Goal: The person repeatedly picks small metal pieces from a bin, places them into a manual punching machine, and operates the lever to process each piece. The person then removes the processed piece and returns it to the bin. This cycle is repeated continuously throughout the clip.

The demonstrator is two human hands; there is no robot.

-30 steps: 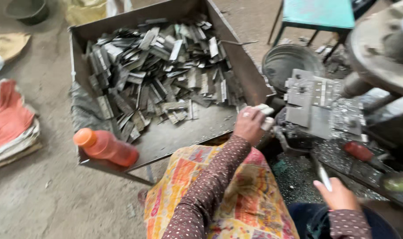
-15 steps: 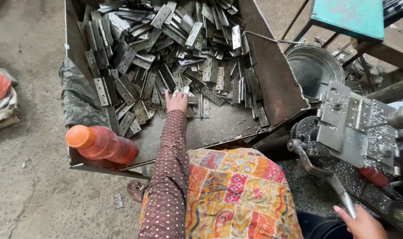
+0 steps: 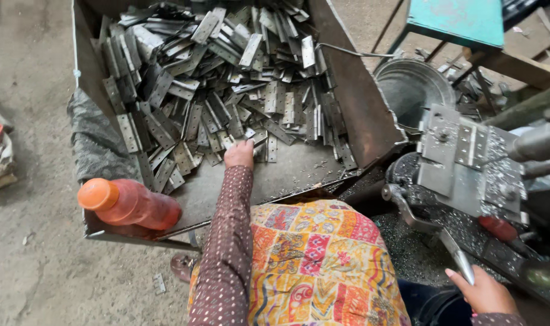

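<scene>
Left hand (image 3: 239, 154) reaches into the metal tray (image 3: 359, 115), fingertips on the near edge of the hinge-plate pile (image 3: 214, 84); whether anything is gripped cannot be told. Right hand (image 3: 483, 293), right of the tray, is clenched on the press lever (image 3: 456, 256). Risks: sharp plate edges cutting fingers; the orange bottle (image 3: 130, 205) on the tray's near-left corner rolling off if bumped.

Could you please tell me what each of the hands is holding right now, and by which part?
The right hand grips the machine's metal lever at its end. The left hand reaches into the hinges; whether it holds one cannot be told.
</scene>
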